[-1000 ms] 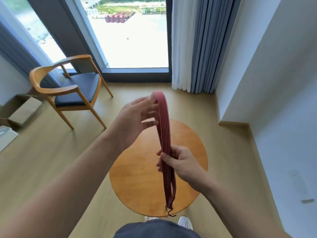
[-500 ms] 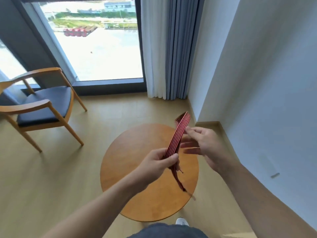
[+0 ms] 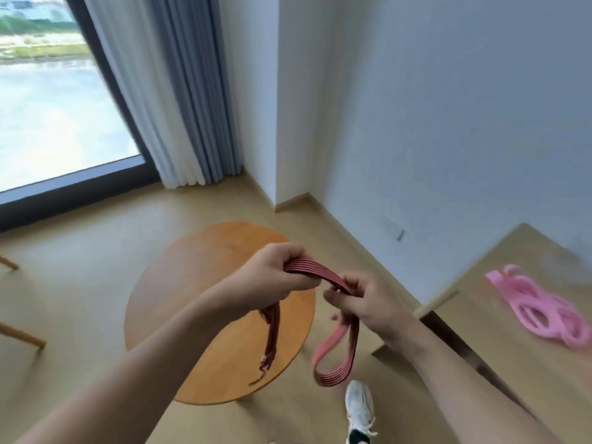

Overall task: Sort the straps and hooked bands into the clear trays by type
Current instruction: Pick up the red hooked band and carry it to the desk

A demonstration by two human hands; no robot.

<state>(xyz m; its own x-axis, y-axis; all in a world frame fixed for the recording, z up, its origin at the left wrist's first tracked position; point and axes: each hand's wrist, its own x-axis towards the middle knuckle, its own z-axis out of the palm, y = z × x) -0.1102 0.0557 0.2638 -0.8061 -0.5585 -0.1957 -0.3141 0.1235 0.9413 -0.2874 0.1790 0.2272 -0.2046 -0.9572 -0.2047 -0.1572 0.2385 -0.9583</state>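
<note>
A red band with dark stripes (image 3: pixel 315 275) stretches between both hands above the round wooden table (image 3: pixel 205 315). My left hand (image 3: pixel 272 275) grips one part, and the band's dark hooked ends dangle below it over the table. My right hand (image 3: pixel 362 299) pinches the other part, from which a loop hangs down toward the floor. A bundle of pink straps (image 3: pixel 538 310) lies on a light wooden surface (image 3: pixel 512 363) at the right. No clear trays are in view.
A window with grey and white curtains (image 3: pixel 179 100) fills the upper left. A white wall corner (image 3: pixel 288 123) stands behind the table. Chair legs (image 3: pixel 19 331) show at the left edge. A white shoe (image 3: pixel 360 408) is on the floor by the table.
The view has swung right, bringing the pink straps into sight. The red band went from a straight bundle held nearly upright to a span between both hands with a loop hanging.
</note>
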